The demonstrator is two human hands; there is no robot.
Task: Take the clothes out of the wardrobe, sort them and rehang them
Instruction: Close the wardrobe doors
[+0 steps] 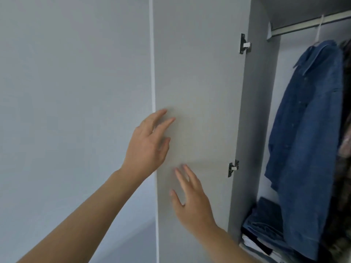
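Grey laminate door (pixel 197 92), head view: it stands swung wide on two hinges, probably to clear access to the rail (pixel 303 23). The left hand (pixel 148 147) lies at the door's free edge, fingers straight and spread, gripping nothing; contact with the panel cannot be confirmed. The right hand (pixel 191 196), just below it, is likewise flat and spread, empty. Well right of both sets of fingertips, a denim shirt (pixel 307 130) hangs untouched above folded clothes (pixel 264 230).
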